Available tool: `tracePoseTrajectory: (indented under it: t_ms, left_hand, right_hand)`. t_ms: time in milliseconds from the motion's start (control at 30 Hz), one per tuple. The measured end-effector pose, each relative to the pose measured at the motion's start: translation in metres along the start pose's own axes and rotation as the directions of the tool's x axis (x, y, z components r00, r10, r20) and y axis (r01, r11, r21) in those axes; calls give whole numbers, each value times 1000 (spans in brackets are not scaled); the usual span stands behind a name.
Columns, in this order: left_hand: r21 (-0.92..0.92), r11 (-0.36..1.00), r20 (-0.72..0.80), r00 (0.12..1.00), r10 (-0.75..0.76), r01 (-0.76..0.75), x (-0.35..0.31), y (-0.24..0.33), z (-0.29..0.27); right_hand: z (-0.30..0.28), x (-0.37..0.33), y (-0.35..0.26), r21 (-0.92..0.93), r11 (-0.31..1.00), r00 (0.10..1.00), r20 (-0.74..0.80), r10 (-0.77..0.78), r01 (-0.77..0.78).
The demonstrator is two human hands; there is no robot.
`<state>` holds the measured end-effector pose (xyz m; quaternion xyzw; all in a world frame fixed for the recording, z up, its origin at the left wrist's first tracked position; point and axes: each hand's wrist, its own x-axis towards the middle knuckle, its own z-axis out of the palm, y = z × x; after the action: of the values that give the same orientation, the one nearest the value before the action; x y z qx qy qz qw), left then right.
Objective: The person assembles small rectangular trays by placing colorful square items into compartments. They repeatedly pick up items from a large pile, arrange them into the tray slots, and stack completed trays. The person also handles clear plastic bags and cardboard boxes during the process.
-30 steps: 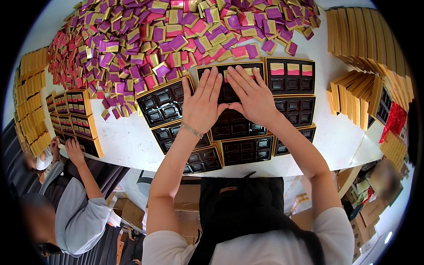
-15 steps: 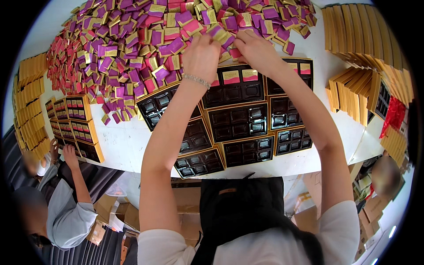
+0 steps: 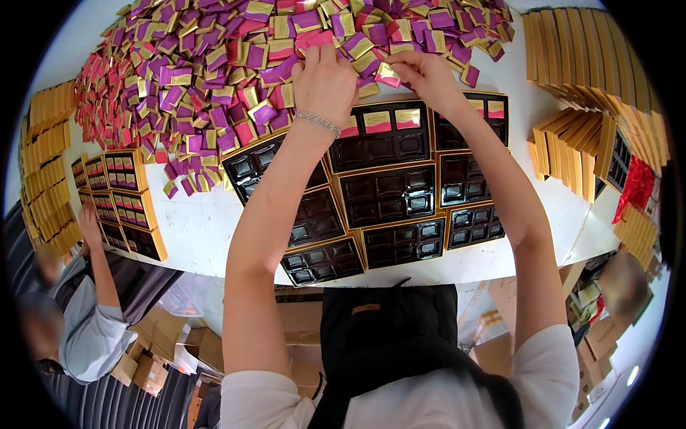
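Over the near edge of the chocolate pile, my right hand (image 3: 429, 80) pinches a pink-and-gold wrapped chocolate (image 3: 387, 74) between thumb and fingers. My left hand (image 3: 323, 80), with a bracelet at its wrist, is closed with curled fingers at the pile; what they hold, if anything, is hidden. Below both hands lie gold-rimmed boxes with black compartment trays. In the far middle box (image 3: 386, 148), pink-and-gold chocolates sit along the far row. The far right box (image 3: 451, 136) also shows chocolates in its far row, partly behind my right forearm. The middle box (image 3: 388, 194) has bare compartments.
A wide heap of purple, pink and gold wrapped chocolates (image 3: 207, 86) covers the far table. Gold boxes (image 3: 582, 50) stand stacked at right, more (image 3: 46, 164) at far left. Beside filled boxes (image 3: 128, 200) at left is a co-worker's hand (image 3: 91, 227).
My right hand has shifted slightly right, and a pink-and-gold chocolate now shows in its fingers. My left hand has moved slightly nearer and apart from it. The co-worker's hand has moved left.
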<state>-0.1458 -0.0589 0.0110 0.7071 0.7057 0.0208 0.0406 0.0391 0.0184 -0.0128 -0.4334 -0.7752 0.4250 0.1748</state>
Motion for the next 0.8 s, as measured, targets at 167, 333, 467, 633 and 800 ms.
tracePoseTrajectory:
  t_ms: [167,333,467,633,800]
  left_hand:
    - [-327,933,-302,952,51,-153,-13,-33,-4]
    - [-378,926,-167,985,-48,-19,-105,-88,-42]
    - [-284,958,-119,990,-70,34,-169,-116,-32]
    - [-383,923,-347,924,-163,19,-187,-111,-3]
    - [-232,972,-431,893,-128,27,-174,-82,11]
  right_hand:
    - [5,-2,-18,117,993,1000,-18,-9,11]
    - [60,-22,-79,-35,891,892,27,-452,453]
    - [117,-30,-99,-62,897,897,101,-431,438]
    - [130,-53,-108,-338,796,857,71,-510,502]
    - [128,-89,-107,-418,766,870,297,-393,488]
